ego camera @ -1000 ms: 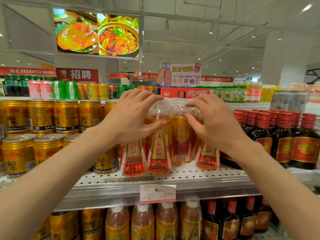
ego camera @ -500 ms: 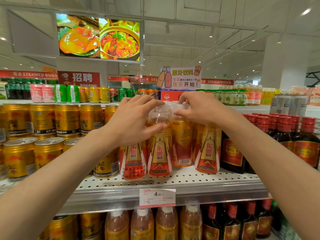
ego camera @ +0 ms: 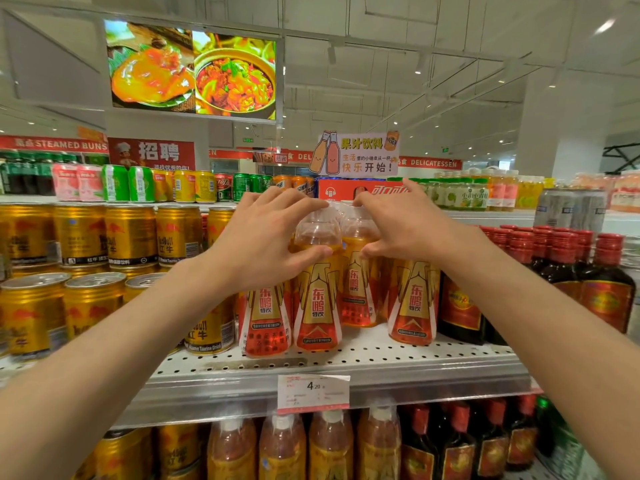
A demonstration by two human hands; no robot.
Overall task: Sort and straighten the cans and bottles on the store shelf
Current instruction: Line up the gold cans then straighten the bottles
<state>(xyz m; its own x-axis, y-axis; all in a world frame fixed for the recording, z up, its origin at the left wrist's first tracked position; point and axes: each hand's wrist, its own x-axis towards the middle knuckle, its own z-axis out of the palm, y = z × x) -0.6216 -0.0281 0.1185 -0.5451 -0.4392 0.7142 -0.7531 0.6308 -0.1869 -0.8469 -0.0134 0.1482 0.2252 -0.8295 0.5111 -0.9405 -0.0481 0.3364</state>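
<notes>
Several orange energy-drink bottles with red and gold labels stand in a cluster on the perforated white shelf (ego camera: 346,358). My left hand (ego camera: 263,237) grips the clear-capped top of a front bottle (ego camera: 317,306), thumb below the cap and fingers over it. My right hand (ego camera: 405,223) grips the top of the bottle behind it (ego camera: 356,289) in the same way. Another front bottle (ego camera: 412,306) stands under my right wrist, and one more front bottle (ego camera: 265,323) stands under my left hand.
Gold cans (ego camera: 104,237) are stacked in two tiers to the left. Dark red-capped bottles (ego camera: 571,271) fill the shelf to the right. A price tag (ego camera: 313,393) hangs on the shelf edge. More bottles and cans stand on the shelf below.
My right hand moved left from the right-hand bottles to the cap of the back bottle, beside my left hand. My left hand kept its grip on the front bottle.
</notes>
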